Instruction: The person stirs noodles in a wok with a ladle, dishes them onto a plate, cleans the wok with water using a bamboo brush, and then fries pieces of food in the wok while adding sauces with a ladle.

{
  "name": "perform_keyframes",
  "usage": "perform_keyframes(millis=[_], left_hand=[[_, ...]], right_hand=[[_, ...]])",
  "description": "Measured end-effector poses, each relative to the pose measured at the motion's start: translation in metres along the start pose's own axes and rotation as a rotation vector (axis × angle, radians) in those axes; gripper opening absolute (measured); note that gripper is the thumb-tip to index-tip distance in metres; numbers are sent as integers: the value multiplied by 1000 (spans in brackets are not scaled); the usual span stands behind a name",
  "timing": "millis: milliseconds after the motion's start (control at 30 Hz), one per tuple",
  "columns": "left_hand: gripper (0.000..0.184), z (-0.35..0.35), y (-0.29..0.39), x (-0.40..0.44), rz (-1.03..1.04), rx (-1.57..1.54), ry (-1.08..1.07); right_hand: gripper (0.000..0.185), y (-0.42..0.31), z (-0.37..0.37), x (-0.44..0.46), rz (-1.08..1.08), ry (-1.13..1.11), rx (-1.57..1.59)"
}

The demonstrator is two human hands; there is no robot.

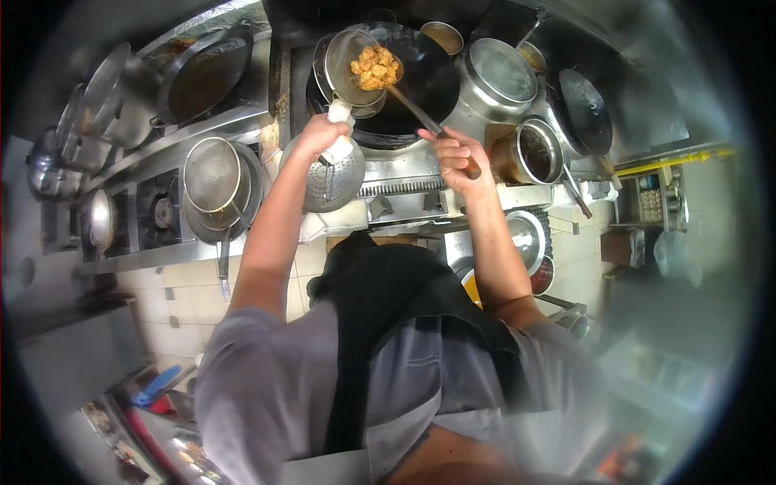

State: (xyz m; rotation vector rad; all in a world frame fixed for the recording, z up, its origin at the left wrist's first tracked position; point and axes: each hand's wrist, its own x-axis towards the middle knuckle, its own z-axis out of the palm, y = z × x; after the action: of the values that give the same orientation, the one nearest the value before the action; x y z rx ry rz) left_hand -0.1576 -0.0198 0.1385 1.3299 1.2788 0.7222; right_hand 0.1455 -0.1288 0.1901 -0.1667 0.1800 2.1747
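Observation:
My left hand [325,136] is closed round a bunched white cloth [339,139], at the near rim of a round strainer [339,66]; whether it also grips a handle inside the cloth is hidden. My right hand [457,162] is wrapped round the long handle of a ladle [416,111], which slants up and left. Golden-brown fried pieces [374,66] are heaped at the ladle's far end, over the strainer, and hide its bowl. Behind and beneath is a large black wok [432,77]. Below my left hand lies a perforated skimmer [335,179].
To the right stand a lidded-looking steel pot [501,71], a pot of dark liquid [537,152] and another wok [585,109]. A mesh strainer [212,174] rests over a pan on the left stove. Further left are a dark wok [206,77] and a burner [162,212].

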Motion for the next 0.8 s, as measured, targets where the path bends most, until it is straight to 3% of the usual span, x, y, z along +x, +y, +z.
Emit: perform_keyframes(millis=[267, 500, 567, 600, 700, 733, 800], left_hand=[[46, 15, -1, 17, 64, 511, 188], [45, 19, 14, 9, 74, 578, 252], [45, 15, 7, 13, 85, 566, 236], [45, 12, 4, 14, 93, 545, 233], [43, 7, 0, 10, 139, 532, 254], [42, 7, 1, 6, 137, 514, 271], [39, 7, 3, -3, 175, 472, 272]], right_hand=[[33, -16, -28, 2, -124, 300, -379], [27, -15, -30, -12, -158, 501, -644], [30, -7, -22, -19, -237, 633, -1094], [30, -4, -23, -20, -243, 635, -1083], [36, 3, -28, -23, -334, 746, -1659], [36, 3, -31, -25, -338, 747, -1650], [35, 2, -47, -27, -535, 784, -2140]])
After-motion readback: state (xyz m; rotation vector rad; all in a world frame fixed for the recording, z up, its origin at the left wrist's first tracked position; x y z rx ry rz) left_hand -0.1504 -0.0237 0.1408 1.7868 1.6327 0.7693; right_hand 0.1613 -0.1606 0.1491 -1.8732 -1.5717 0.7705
